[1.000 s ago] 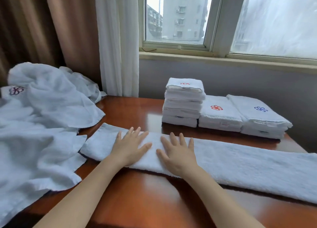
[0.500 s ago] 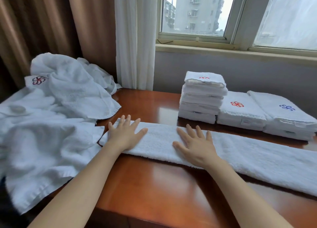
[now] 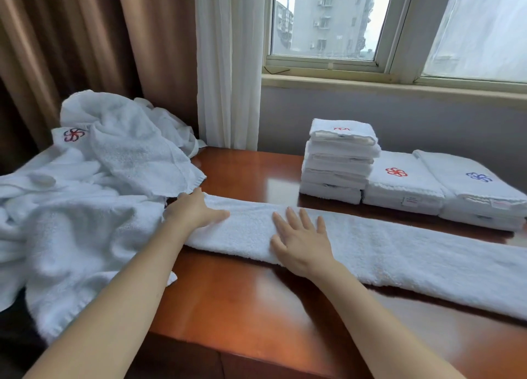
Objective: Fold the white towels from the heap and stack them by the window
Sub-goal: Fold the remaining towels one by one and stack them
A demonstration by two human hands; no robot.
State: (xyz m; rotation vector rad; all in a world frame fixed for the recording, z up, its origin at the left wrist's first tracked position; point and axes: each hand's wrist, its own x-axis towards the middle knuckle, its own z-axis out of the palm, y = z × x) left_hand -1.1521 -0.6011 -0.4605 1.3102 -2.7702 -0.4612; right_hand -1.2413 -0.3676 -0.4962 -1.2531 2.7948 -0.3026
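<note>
The rumpled terry heap [image 3: 85, 207] sprawls over the table's left edge, its hem meeting the end of the long folded towel [image 3: 413, 256]. My left hand [image 3: 194, 212] lies flat on that end, gripping nothing. My right hand [image 3: 299, 241] presses flat further along, fingers spread. The glossy wooden table [image 3: 242, 307] runs bare along the strip's near edge. Beyond, under the window [image 3: 328, 22], three squared folded stacks [image 3: 402, 184] sit side by side, touching.

A hotel room, likely — stacked logo-embroidered towels [image 3: 339, 162], polished wooden table [image 3: 256, 293], brown curtains [image 3: 71, 50] by the window [image 3: 325, 19].
</note>
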